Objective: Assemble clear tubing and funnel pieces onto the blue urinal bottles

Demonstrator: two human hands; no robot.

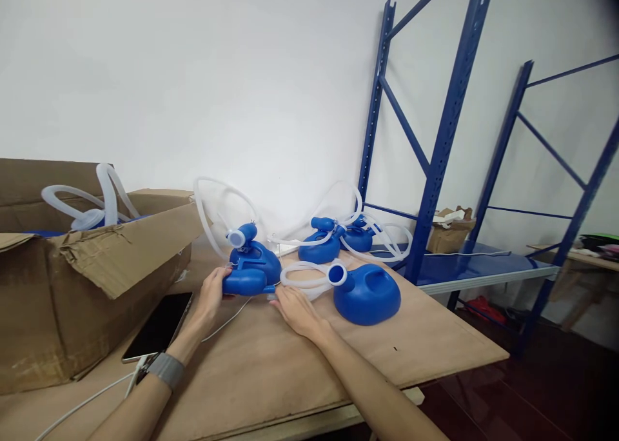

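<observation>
My left hand (213, 293) is closed around the wide end of a blue funnel cup (245, 282), held just above the table with its narrow spout pointing right. At that spout my right hand (296, 309) pinches the end of a clear tube (271, 296); whether the tube sits on the spout I cannot tell. Beside my right hand lies a coiled white tube (304, 276). A blue urinal bottle (370, 296) with a round white-rimmed mouth rests to the right. Another blue bottle (264, 258) stands just behind the cup.
More blue bottles with tubes (319, 247) stand at the back of the wooden table (387, 363). On the left are an open cardboard box (33, 312) holding tubes and a black tablet (159, 325) with a cable. A blue metal rack (445, 131) rises behind the table's right side.
</observation>
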